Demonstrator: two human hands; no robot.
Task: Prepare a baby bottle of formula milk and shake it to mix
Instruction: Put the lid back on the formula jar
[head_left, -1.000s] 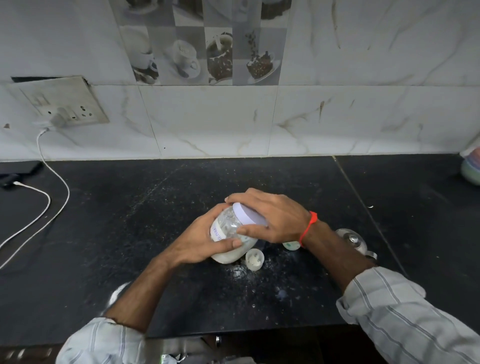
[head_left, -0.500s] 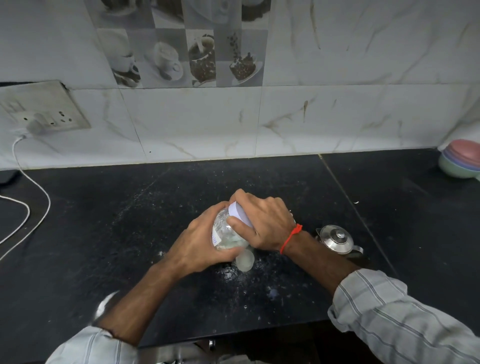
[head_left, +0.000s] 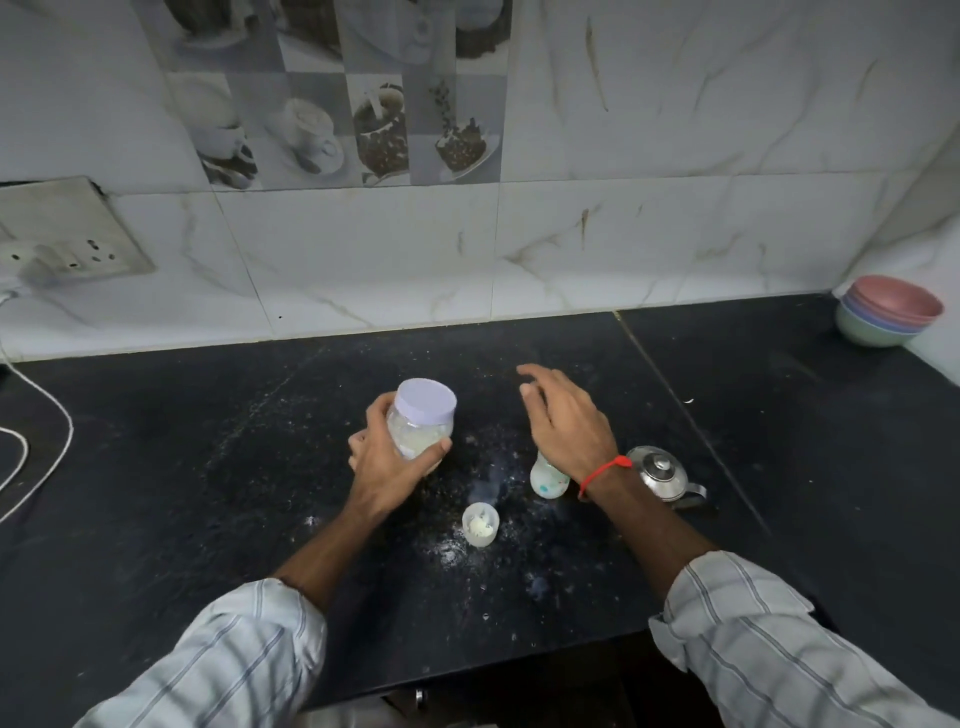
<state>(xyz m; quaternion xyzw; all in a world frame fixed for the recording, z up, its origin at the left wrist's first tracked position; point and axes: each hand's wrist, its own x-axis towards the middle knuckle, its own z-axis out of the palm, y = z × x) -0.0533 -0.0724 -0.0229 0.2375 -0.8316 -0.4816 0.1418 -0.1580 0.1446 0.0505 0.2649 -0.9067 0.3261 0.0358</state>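
Left hand (head_left: 387, 462) grips the lidded jar (head_left: 422, 423); right hand (head_left: 563, 423) hovers loose-fingered, seemingly over the bottle (head_left: 546, 475)

lilac-lidded jar (head_left: 422, 423), black speckled counter (head_left: 208, 467), red wrist thread (head_left: 605, 473), striped sleeves (head_left: 779, 654)

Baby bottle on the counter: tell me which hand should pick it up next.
Right. The right hand is open and empty, hovering just above the baby bottle. The left hand has its grip around the lidded formula jar, farther from the bottle.
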